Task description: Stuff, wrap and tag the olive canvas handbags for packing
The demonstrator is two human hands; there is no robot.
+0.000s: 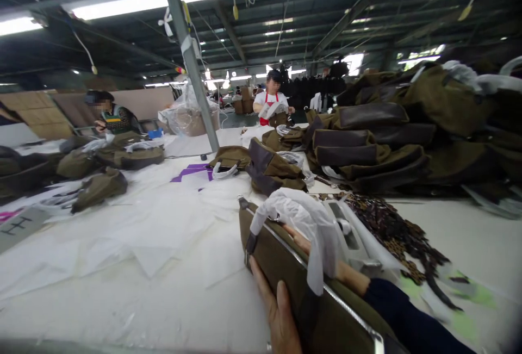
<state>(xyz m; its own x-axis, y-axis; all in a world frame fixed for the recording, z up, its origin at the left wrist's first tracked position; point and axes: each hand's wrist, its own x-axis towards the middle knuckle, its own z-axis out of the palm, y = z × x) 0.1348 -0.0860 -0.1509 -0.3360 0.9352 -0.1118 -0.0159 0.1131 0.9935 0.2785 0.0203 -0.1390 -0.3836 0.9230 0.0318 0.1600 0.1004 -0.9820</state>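
Observation:
An olive-green bag [281,259] with a metal-edged opening lies tilted at the bottom middle of the white table [122,299]. My left hand [277,313] grips its near side from below, thumb on the fabric. My right hand [299,240], in a dark sleeve, reaches over the bag's opening. White tissue paper [304,215] wrapped around the bag's handle covers most of that hand. Only a few fingertips and the wrist show, so its grip is hidden.
A tall pile of olive bags with brown trim [367,142] fills the right side. Leopard-print straps [391,229] lie beside my bag. Loose white paper sheets [142,234] cover the table. More bags [100,186] lie at left. A metal pole [191,66] rises mid-table. Two co-workers [272,98] [112,117] stand beyond.

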